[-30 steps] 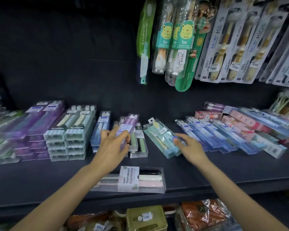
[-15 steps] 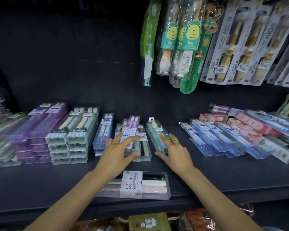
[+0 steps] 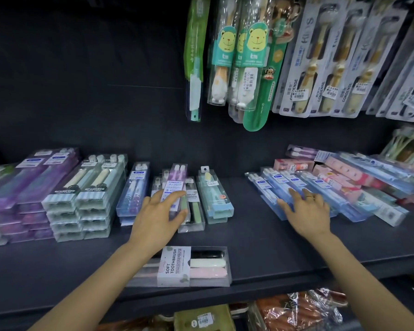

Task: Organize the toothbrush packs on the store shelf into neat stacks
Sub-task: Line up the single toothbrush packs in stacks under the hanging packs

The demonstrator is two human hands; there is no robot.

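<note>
Purple pack [image 3: 175, 187] gripped by left hand [image 3: 155, 217] | right hand [image 3: 307, 209] flat, fingers spread, on blue packs [image 3: 285, 187]

head view, close, facing down at shelf [image 3: 261, 237]

Above my shelf, children's brushes with yellow bear labels [image 3: 227, 44] hung on the dark back panel [image 3: 81, 80], beside a row of white "CONDENSE" cards [image 3: 320, 68]. Below the shelf lay an olive tin [image 3: 203, 317] and orange crinkled wrappers [image 3: 294, 311].
</note>
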